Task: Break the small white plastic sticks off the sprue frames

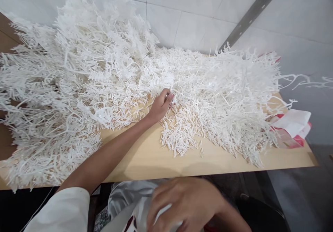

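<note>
Heap: white plastic branches (104,69), thin and spiky, piled thick over the left and back of the wooden surface (156,159) and spilling past its left edge.
Sleeve: a white sleeve (62,211) below the front edge of the surface, with the bare forearm crossing onto the surface.
Left hand: the left hand (160,106) is at the middle of the surface, its grip pinched together on a few branch tips where the heap begins.
Bag below: a silvery bag (127,197) just under the front edge of the surface.
Right hand: the right hand (187,202) is below the front edge of the surface, blurred, with its fingers curled over the bag. I cannot tell whether its grip is clamped.
Wall: a tiled wall (182,13) behind the surface, with a grey metal rail (249,13) slanting up from the surface's back right.
Right end: a red and white bag (291,126) on the right end of the surface, partly under branches.
Progress: this looks like an early stage. Nearly everything lies tangled in the heap, only a bare strip along the front of the surface is free, and one small pinch is in hand.
</note>
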The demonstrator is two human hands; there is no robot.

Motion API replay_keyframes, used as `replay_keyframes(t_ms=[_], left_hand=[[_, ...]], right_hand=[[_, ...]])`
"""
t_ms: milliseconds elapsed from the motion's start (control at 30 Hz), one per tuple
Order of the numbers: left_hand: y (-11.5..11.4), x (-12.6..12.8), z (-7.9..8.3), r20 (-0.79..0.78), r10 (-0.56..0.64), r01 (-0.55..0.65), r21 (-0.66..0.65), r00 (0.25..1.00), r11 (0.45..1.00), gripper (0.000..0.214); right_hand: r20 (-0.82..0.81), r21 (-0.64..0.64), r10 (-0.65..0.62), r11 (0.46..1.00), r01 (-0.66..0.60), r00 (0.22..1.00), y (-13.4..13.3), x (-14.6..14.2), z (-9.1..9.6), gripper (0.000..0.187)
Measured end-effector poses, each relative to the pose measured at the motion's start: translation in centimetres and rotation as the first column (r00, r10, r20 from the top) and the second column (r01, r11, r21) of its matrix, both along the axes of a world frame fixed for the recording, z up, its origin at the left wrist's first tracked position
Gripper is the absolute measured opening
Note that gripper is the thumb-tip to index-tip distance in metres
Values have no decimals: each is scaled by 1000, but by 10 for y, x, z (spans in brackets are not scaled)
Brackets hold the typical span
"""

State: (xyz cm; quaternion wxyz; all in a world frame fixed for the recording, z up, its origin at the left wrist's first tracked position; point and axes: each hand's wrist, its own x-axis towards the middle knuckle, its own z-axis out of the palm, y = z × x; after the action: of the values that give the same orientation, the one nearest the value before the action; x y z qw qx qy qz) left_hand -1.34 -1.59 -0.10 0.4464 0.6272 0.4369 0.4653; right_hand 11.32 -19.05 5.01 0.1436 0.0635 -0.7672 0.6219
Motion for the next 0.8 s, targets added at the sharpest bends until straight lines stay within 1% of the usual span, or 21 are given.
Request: replay_keyframes(t_ms=[33,67,100,133,167,200,233,267,300,333,400,467,567,633,667,733,767,800], left_hand=[[1,0,-1,29,9,-9,5,1000,1000,26],[1,0,-1,46,17,-18,8,999,1000,26],[1,0,-1,42,24,-24,12,999,1000,26],[1,0,-1,14,34,-34,20,999,999,27],[1,0,0,-29,46,-45,35,999,998,27],[1,0,0,-77,56,-52,53,995,997,27],[1,0,0,-124,63,-54,73,990,996,27],[0,0,1,-164,64,-49,96,984,994,26],[0,0,1,-194,56,-34,113,980,993,26],[0,1,0,-215,42,-15,125,976,992,26],[0,1,0,-243,17,18,141,970,990,26],[0,1,1,-258,10,27,140,966,990,27],[-2,0,2,-276,12,23,124,961,992,26],[-3,0,2,-284,-3,41,129,959,991,24],[-4,0,2,-286,-4,46,141,958,989,23],[-5,0,2,-291,3,49,171,957,984,21],[-5,0,2,-293,9,46,181,956,982,21],[-4,-1,2,-290,25,28,177,957,984,21]], right_hand=[[-50,37,-84,996,85,995,18,10,9,14],[-23,50,-250,967,251,968,37,19,16,14],[31,51,-425,904,423,905,56,27,22,15],[69,63,-582,813,579,810,75,33,25,14],[116,122,-735,678,725,668,94,38,25,13],[130,198,-874,486,851,468,112,40,21,15],[110,270,-951,307,913,288,129,41,14,19],[111,324,-975,220,920,194,143,41,4,25],[129,353,-978,201,913,166,154,40,-7,31],[141,366,-976,207,907,166,162,39,-17,34],[109,403,-981,190,895,159,168,39,-34,36],[28,461,-988,146,875,150,167,39,-41,34],[-100,571,-983,73,818,157,163,40,-42,29],[-189,625,-969,8,780,162,162,40,-43,28],[-250,645,-955,-41,763,161,162,40,-43,28],[-391,674,-906,-159,721,166,162,39,-45,27],[-456,679,-870,-204,706,187,161,38,-45,26],[-513,675,-828,-226,702,227,158,37,-45,25]])
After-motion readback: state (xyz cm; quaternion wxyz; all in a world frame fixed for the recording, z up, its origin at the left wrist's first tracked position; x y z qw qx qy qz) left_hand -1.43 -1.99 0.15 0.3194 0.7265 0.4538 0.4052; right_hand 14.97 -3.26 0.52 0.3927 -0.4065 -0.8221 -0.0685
